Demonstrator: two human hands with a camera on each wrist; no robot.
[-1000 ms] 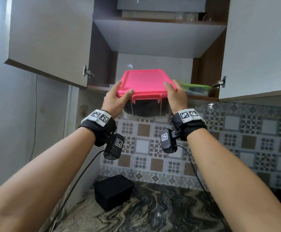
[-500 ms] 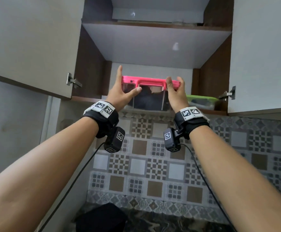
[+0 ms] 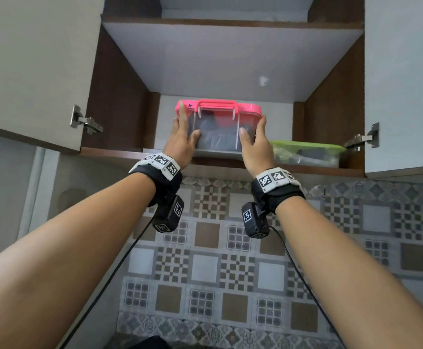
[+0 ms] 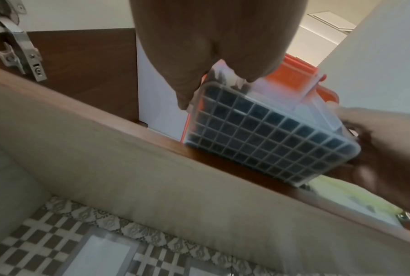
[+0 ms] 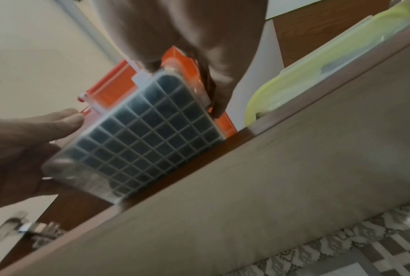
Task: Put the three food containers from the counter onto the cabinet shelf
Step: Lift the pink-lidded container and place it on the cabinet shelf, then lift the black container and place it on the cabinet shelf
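Observation:
A clear container with a pink lid and handle (image 3: 218, 127) sits at the front of the cabinet's lower shelf (image 3: 119, 153), left of centre. Its gridded base (image 4: 270, 134) (image 5: 147, 134) overhangs the shelf edge. My left hand (image 3: 184, 133) (image 4: 199, 56) holds its left side, with the thumb on the front wall. On the right side, my right hand (image 3: 254, 132) (image 5: 187, 37) holds it the same way. A green-lidded container (image 3: 306, 153) (image 5: 317, 65) rests on the shelf, right of the pink one. A black container (image 3: 150, 342) shows at the bottom edge, down on the counter.
Both cabinet doors stand open, the left door (image 3: 29, 71) and the right door (image 3: 404, 84) flanking the opening. An upper shelf (image 3: 230, 54) hangs well above the pink lid. The patterned tiled wall (image 3: 230, 248) lies below the cabinet.
Both hands have lifted the pink-lidded container from below the shelf edge up to shelf level and pushed it inward. My view has tilted upward, so the counter has dropped almost out of sight.

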